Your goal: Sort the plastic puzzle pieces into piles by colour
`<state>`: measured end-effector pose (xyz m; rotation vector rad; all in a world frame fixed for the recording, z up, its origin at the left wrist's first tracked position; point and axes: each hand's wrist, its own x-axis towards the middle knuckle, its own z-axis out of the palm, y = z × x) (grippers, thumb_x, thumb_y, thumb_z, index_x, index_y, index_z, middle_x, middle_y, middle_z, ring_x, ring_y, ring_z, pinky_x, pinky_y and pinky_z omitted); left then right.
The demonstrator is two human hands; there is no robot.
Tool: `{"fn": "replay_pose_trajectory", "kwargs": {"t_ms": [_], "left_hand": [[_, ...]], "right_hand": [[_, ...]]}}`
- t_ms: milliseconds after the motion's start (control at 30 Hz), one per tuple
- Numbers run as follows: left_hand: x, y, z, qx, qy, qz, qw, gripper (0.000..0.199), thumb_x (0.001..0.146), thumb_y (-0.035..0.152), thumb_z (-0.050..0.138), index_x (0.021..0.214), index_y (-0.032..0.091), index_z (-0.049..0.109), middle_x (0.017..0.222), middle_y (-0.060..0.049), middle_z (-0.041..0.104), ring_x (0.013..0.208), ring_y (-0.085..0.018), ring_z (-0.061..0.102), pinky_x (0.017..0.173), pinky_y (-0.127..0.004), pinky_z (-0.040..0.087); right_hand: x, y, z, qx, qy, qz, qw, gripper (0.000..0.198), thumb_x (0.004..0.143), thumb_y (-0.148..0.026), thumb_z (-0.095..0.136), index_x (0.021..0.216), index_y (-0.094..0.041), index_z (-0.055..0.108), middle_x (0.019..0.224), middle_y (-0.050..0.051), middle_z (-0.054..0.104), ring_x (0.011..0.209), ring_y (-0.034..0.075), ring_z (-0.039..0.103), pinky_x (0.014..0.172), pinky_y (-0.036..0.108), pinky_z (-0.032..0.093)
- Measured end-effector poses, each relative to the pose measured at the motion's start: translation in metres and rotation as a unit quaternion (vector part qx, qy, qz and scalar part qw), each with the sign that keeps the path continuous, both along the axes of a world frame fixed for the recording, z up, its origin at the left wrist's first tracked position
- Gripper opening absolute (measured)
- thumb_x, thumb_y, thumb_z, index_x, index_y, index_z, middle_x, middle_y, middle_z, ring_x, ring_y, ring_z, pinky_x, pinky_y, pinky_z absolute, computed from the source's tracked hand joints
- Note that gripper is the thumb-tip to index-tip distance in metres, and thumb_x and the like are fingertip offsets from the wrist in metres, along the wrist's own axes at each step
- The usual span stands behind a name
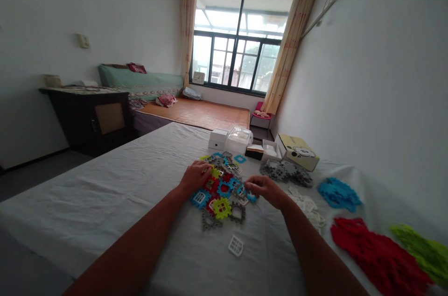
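Note:
A mixed pile of plastic interlocking building pieces (224,188) lies on the cloth between my hands, in red, blue, grey, white and yellow-green. My left hand (195,178) rests at the pile's left edge, fingers bent together over it by a yellow-green piece (215,173); what they grip is hidden. On the right side, my right hand (265,188) has thumb and fingers closed in a pinch beside blue and grey pieces; I cannot make out what is in it. Nearer me lies a single white window-shaped piece (236,245). A yellow-green window piece (221,208) sits at the pile's front.
Sorted by colour on the right are grey pieces (286,172), white pieces (308,207), blue pieces (339,193), red pieces (378,254) and yellow-green pieces (422,249). Behind stand a white box (218,139), a clear container (240,139) and a yellow carton (299,152).

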<state>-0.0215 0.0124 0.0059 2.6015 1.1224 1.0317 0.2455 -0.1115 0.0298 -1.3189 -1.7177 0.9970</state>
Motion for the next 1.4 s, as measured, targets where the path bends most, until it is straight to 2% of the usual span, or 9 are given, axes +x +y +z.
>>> {"fn": "replay_pose_trajectory", "kwargs": {"t_ms": [133, 267, 333, 433, 700, 867, 1033, 1133, 1400], "left_hand": [[0.000, -0.001, 0.001, 0.007, 0.003, -0.001, 1.000, 0.029, 0.088, 0.034, 0.042, 0.093, 0.023, 0.068, 0.100, -0.003, 0.067, 0.099, -0.019, 0.056, 0.089, -0.032, 0.043], [0.000, -0.001, 0.002, 0.013, 0.008, -0.002, 1.000, 0.028, 0.088, 0.034, 0.042, 0.093, 0.024, 0.068, 0.101, -0.003, 0.067, 0.099, -0.019, 0.056, 0.089, -0.032, 0.043], [0.001, 0.000, 0.001, 0.014, 0.009, -0.002, 1.000, 0.028, 0.088, 0.033, 0.043, 0.092, 0.024, 0.068, 0.100, -0.003, 0.067, 0.099, -0.019, 0.056, 0.090, -0.032, 0.043], [0.002, 0.002, 0.000, 0.018, 0.009, -0.003, 1.000, 0.027, 0.088, 0.033, 0.043, 0.092, 0.023, 0.068, 0.100, -0.003, 0.067, 0.098, -0.019, 0.056, 0.090, -0.033, 0.043], [0.002, 0.000, 0.001, 0.017, 0.006, -0.007, 1.000, 0.028, 0.088, 0.034, 0.043, 0.093, 0.024, 0.068, 0.101, -0.003, 0.067, 0.099, -0.019, 0.056, 0.090, -0.033, 0.043], [0.001, 0.001, 0.001, 0.013, 0.003, -0.010, 1.000, 0.029, 0.087, 0.035, 0.043, 0.093, 0.023, 0.068, 0.101, -0.004, 0.067, 0.100, -0.020, 0.056, 0.091, -0.033, 0.043], [0.003, 0.001, 0.001, 0.009, 0.001, -0.011, 1.000, 0.028, 0.087, 0.035, 0.043, 0.091, 0.024, 0.068, 0.101, -0.003, 0.067, 0.099, -0.020, 0.057, 0.090, -0.033, 0.043], [0.004, 0.000, 0.001, 0.009, -0.002, -0.017, 1.000, 0.027, 0.087, 0.035, 0.044, 0.090, 0.024, 0.069, 0.100, -0.003, 0.068, 0.098, -0.019, 0.057, 0.090, -0.033, 0.043], [0.003, -0.003, 0.002, 0.007, -0.001, -0.021, 1.000, 0.025, 0.085, 0.033, 0.045, 0.089, 0.024, 0.068, 0.100, -0.003, 0.068, 0.098, -0.019, 0.057, 0.089, -0.032, 0.043]], "right_hand": [[0.032, 0.012, -0.016, 0.036, 0.096, -0.181, 0.978, 0.043, 0.068, -0.055, 0.064, 0.085, -0.015, 0.067, 0.060, -0.002, 0.057, 0.054, 0.010, 0.050, 0.051, 0.022, 0.042], [0.086, 0.019, -0.029, 0.142, 0.168, -0.417, 0.882, 0.053, 0.062, -0.055, 0.067, 0.097, -0.014, 0.064, 0.073, 0.002, 0.064, 0.060, 0.014, 0.058, 0.057, 0.027, 0.050], [0.118, 0.014, -0.032, 0.184, 0.133, -0.507, 0.831, 0.055, 0.065, -0.055, 0.062, 0.101, -0.014, 0.061, 0.079, 0.006, 0.067, 0.062, 0.016, 0.061, 0.058, 0.029, 0.051], [0.159, -0.003, -0.038, 0.197, -0.019, -0.567, 0.799, 0.053, 0.070, -0.055, 0.053, 0.101, -0.012, 0.062, 0.080, 0.011, 0.069, 0.063, 0.019, 0.063, 0.057, 0.030, 0.050], [0.182, -0.017, -0.058, 0.151, -0.155, -0.535, 0.816, 0.039, 0.069, -0.044, 0.051, 0.090, -0.016, 0.068, 0.077, 0.010, 0.071, 0.072, 0.024, 0.066, 0.063, 0.033, 0.048], [0.186, -0.019, -0.045, 0.127, -0.218, -0.521, 0.815, 0.037, 0.070, -0.039, 0.046, 0.092, -0.016, 0.067, 0.089, 0.012, 0.071, 0.084, 0.024, 0.064, 0.074, 0.034, 0.046], [0.173, -0.035, -0.036, 0.074, -0.268, -0.415, 0.866, 0.033, 0.070, -0.050, 0.052, 0.067, -0.022, 0.069, 0.072, 0.005, 0.071, 0.072, 0.023, 0.064, 0.069, 0.033, 0.047], [0.152, -0.043, -0.041, 0.064, -0.290, -0.362, 0.883, 0.035, 0.071, -0.054, 0.053, 0.080, -0.026, 0.072, 0.091, 0.003, 0.072, 0.088, 0.023, 0.064, 0.079, 0.034, 0.047], [0.104, -0.081, -0.050, 0.014, -0.395, -0.297, 0.869, 0.054, 0.077, -0.062, 0.045, 0.120, -0.032, 0.058, 0.129, 0.004, 0.055, 0.120, 0.029, 0.046, 0.096, 0.049, 0.037]]}}
